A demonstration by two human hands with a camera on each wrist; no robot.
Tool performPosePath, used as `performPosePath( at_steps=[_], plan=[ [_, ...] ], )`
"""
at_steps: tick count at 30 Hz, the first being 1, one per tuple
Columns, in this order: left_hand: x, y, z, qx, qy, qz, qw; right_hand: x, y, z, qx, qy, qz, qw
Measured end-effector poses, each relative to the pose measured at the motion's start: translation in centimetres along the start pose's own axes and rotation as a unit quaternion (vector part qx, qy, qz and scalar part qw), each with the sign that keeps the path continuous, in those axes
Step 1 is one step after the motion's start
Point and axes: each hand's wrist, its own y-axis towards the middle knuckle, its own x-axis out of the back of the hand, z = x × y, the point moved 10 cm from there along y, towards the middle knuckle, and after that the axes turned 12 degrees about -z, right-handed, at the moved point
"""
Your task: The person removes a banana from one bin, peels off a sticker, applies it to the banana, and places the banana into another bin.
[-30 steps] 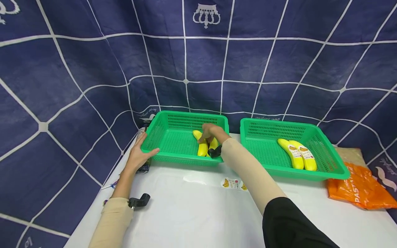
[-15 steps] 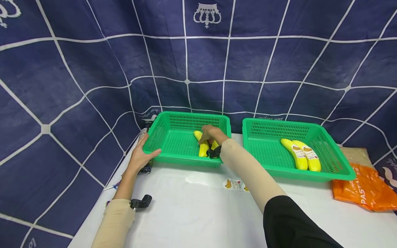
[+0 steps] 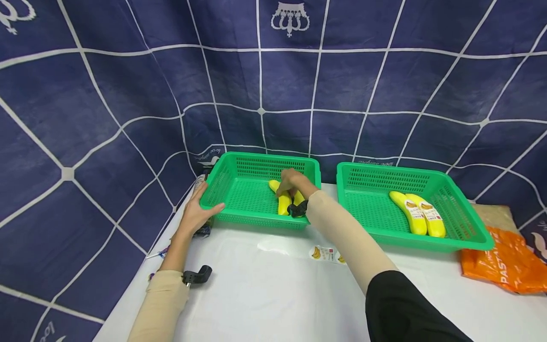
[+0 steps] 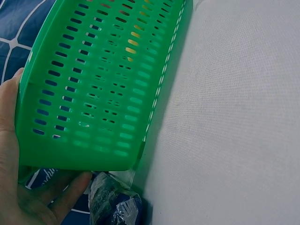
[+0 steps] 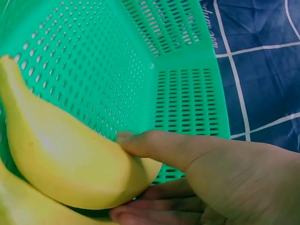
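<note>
My right hand (image 3: 291,181) reaches into the left green basket (image 3: 256,159) and grips a yellow banana (image 3: 283,202). In the right wrist view the thumb and fingers of that hand (image 5: 197,173) curl round the banana's (image 5: 65,159) end, near the basket's far wall (image 5: 187,93). A second banana (image 3: 299,197) lies right beside it, partly hidden by my wrist. My left hand (image 3: 194,213) holds the basket's near left corner, thumb along the front rim. The left wrist view shows this hand (image 4: 18,187) wrapped about the basket's corner (image 4: 103,84).
A second green basket (image 3: 470,228) to the right holds two labelled bananas (image 3: 416,216). An orange bag (image 3: 508,266) lies at the far right. A banana sticker sheet (image 3: 326,253) lies on the white table (image 3: 273,294). A dark packet (image 4: 110,206) sits by the left basket's corner.
Only the view has shifted slightly. Both hands keep their hold and the bananas have not visibly moved.
</note>
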Motion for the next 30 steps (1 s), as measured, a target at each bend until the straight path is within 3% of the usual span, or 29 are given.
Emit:
performPosePath(
  at_steps=[7,14,23,30],
  plan=[
    [-0.2,0.1,-0.5,-0.003,-0.004,0.003,1.0000,1.9,-0.4,-0.4,-0.013,-0.003,-0.025,1.000],
    [-0.1,0.0,0.1,0.003,0.003,0.007,1.0000,4.0,-1.7,0.4,0.009,0.000,-0.046,0.999],
    [0.0,-0.2,-0.2,0.000,-0.003,0.007,1.0000,6.8,-5.4,1.6,0.045,-0.021,-0.099,0.994],
    [0.1,-0.2,-0.1,0.004,-0.003,-0.006,1.0000,9.5,-8.3,1.3,0.046,-0.026,-0.135,0.989]
  ],
)
